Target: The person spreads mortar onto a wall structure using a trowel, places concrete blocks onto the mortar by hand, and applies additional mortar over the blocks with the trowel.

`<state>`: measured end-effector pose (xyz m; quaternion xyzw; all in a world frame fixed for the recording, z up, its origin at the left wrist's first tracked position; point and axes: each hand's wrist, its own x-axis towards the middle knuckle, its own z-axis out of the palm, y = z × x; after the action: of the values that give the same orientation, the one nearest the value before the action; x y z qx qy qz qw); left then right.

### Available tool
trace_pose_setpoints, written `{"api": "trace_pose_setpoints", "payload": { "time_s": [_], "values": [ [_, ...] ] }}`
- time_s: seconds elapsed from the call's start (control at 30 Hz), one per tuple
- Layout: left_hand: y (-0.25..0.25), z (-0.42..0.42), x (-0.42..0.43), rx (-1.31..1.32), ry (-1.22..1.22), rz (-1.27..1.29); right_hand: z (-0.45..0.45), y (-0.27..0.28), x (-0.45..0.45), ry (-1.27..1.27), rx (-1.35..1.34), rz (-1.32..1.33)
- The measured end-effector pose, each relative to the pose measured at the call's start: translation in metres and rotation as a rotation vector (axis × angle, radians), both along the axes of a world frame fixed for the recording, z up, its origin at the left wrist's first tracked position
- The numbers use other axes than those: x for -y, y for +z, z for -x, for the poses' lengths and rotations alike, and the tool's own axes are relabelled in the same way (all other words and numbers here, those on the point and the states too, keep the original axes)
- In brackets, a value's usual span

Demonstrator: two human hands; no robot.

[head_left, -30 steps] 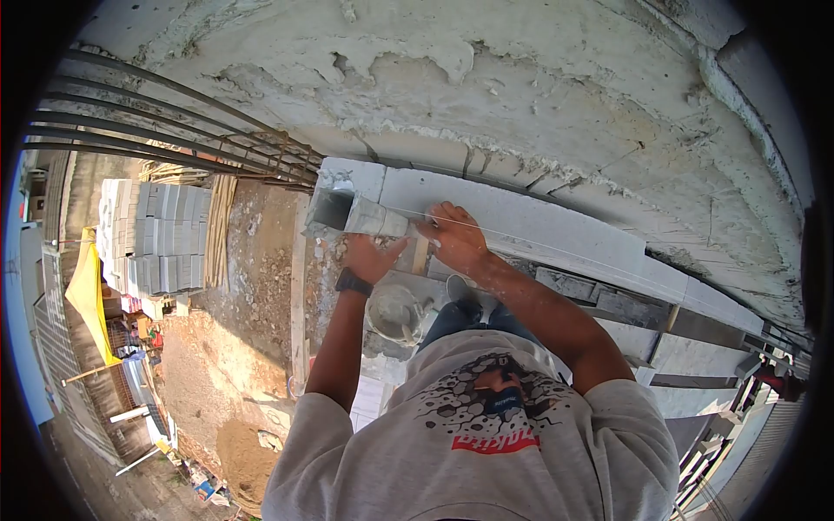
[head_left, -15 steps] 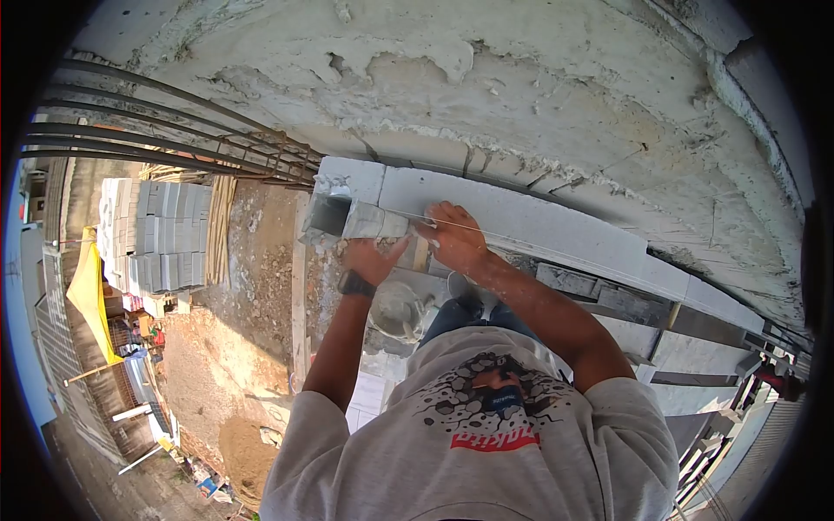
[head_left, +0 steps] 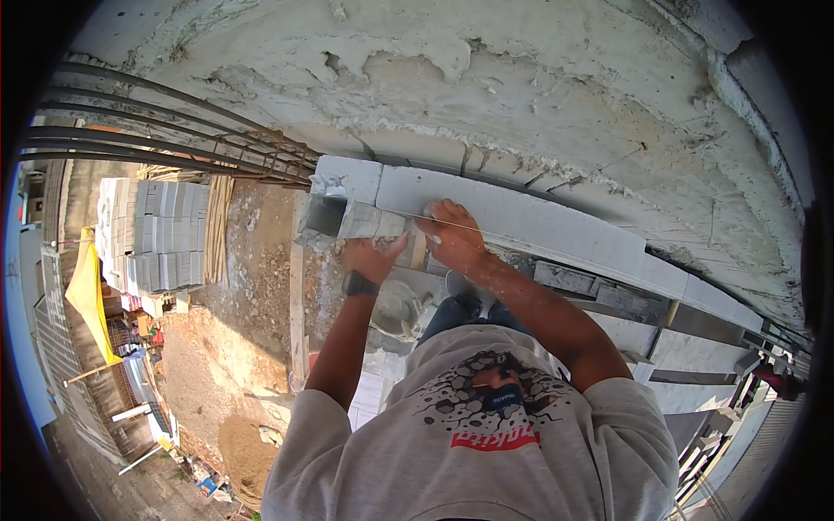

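A small grey block-shaped piece point(head_left: 371, 220) sits at the left end of the pale block wall point(head_left: 512, 217), with a dark square hollow point(head_left: 325, 215) beside it. My left hand point(head_left: 372, 259) is closed against its near side, thumb stretched right; the other fingers are partly hidden beneath. A thin string point(head_left: 504, 232) runs from this piece along the wall's near edge. My right hand point(head_left: 453, 234) is at the string just to the right, fingers bent over the wall edge and closed around the line; the fingertips are hard to make out.
Below my arms stands a round bucket point(head_left: 398, 308) with grey contents. Steel bars point(head_left: 174, 104) jut out at upper left. A rough concrete surface point(head_left: 521, 95) rises beyond the wall. Stacked blocks point(head_left: 161, 230) and a yellow sheet point(head_left: 89, 295) lie on the ground far below, left.
Both hands stay at almost the same spots. The view has shifted very slightly, and my right fingers have moved a little at the string.
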<state>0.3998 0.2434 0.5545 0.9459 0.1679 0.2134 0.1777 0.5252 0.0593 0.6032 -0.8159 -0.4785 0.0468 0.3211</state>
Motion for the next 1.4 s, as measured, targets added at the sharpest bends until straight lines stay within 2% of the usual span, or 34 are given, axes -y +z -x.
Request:
{"api": "trace_pose_setpoints", "payload": {
  "time_s": [0.2,0.27,0.5,0.6,0.7,0.87,1.0,1.1,1.2,1.3,1.33,1.4],
  "values": [
    [-0.004,0.013,0.0,-0.192,0.077,0.046,0.002,-0.003,0.0,-0.017,0.053,-0.076],
    [-0.022,0.028,0.0,-0.122,0.072,0.072,0.003,-0.006,0.002,-0.015,0.037,-0.059],
    [0.01,0.024,0.005,-0.05,0.065,0.241,-0.002,-0.002,-0.001,-0.066,-0.049,-0.108],
    [0.02,0.015,0.015,-0.05,0.093,0.389,-0.001,-0.004,-0.001,-0.067,-0.029,-0.122],
    [0.019,0.008,0.02,0.034,0.044,0.327,0.0,-0.002,0.0,-0.059,-0.013,-0.092],
    [0.001,0.008,0.018,0.001,0.055,0.338,0.0,-0.002,0.001,-0.048,-0.002,-0.082],
    [0.021,0.008,0.024,-0.034,0.068,0.379,0.0,0.001,0.002,-0.041,-0.117,-0.077],
    [0.012,0.018,0.014,0.005,-0.026,0.32,-0.002,0.01,0.003,-0.1,0.078,-0.055],
    [0.012,0.024,0.006,0.089,-0.045,0.112,-0.003,0.018,-0.002,0.027,0.169,0.19],
    [0.022,0.017,-0.001,0.08,-0.091,-0.053,0.0,0.018,-0.004,0.155,0.16,0.37],
    [0.022,0.014,-0.001,0.151,-0.102,-0.142,-0.002,0.014,-0.001,0.165,0.209,0.379],
    [0.015,0.013,-0.008,0.032,-0.142,-0.198,-0.004,0.014,0.011,0.001,0.139,0.369]
  ]
}}
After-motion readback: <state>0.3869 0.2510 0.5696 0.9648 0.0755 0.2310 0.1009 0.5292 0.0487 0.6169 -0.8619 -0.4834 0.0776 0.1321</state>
